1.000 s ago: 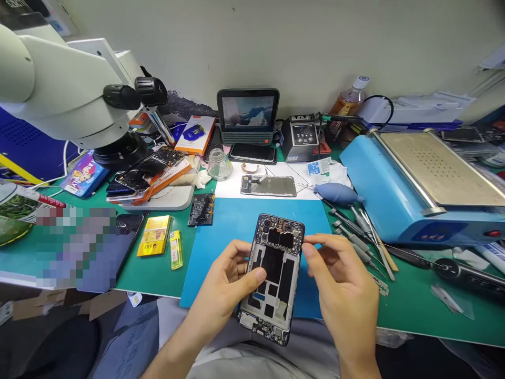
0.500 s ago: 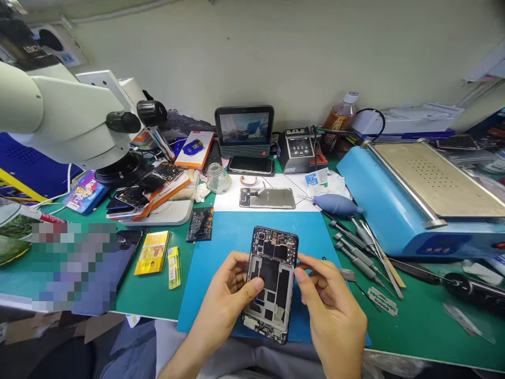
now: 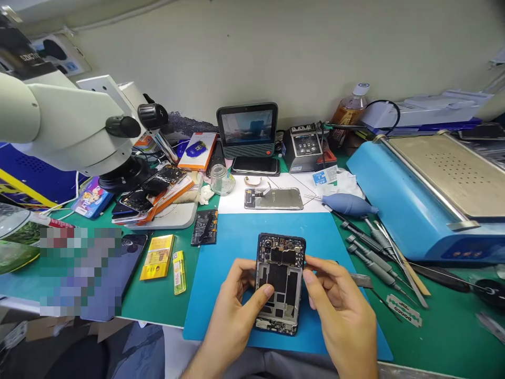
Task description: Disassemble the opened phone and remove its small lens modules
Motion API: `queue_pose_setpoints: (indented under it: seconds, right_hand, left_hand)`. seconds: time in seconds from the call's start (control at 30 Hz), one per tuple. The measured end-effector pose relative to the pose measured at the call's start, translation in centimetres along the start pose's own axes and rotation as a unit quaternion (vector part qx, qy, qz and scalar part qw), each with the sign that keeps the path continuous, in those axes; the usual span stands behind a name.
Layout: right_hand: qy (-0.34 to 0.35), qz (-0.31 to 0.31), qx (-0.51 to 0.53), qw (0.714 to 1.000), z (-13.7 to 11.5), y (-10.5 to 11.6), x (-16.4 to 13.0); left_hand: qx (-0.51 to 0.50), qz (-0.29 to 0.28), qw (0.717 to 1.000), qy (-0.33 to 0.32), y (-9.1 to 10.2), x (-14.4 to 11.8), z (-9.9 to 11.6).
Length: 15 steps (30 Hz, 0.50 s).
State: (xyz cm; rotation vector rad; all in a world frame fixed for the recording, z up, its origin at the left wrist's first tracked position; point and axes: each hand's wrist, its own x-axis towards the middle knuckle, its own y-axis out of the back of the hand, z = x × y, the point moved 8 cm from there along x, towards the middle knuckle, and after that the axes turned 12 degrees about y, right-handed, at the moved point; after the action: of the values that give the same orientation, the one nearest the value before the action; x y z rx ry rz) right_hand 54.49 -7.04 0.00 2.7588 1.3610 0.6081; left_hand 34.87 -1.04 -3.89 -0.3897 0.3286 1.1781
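An opened smartphone (image 3: 279, 281), its back cover off, is held upright over the blue mat (image 3: 232, 231). Circuit boards and camera modules show at its top, and a bare metal battery bay below. My left hand (image 3: 240, 310) grips its left side, thumb across the inside and fingers curled behind. On the right edge rest the bent index finger and thumb of my right hand (image 3: 343, 310), close together; its other fingers curl in. Beyond the mat, a detached phone screen (image 3: 282, 198) with a flex cable lies on white paper. A black battery-like part (image 3: 204, 227) lies left of the mat.
A microscope (image 3: 79, 126) overhangs the left. At right are a blue heating plate (image 3: 410, 210), an air blower (image 3: 349, 203), screwdrivers (image 3: 371, 263) and a razor blade (image 3: 403, 310). A display (image 3: 248, 126) and a glass jar (image 3: 222, 180) stand at the back.
The camera view has shifted a little, moving the bench in frame. The phone looks slightly more upright and tipped away; both hands keep about the same hold on it.
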Motion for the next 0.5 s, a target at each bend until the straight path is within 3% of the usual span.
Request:
queue_pose_setpoints:
  seconds: [0.5]
  right_hand:
    - [-0.009,-0.004,0.0,1.0,0.24,0.05,-0.07]
  left_hand:
    - [0.019,-0.017,1.0,-0.009,0.11,-0.06,0.12]
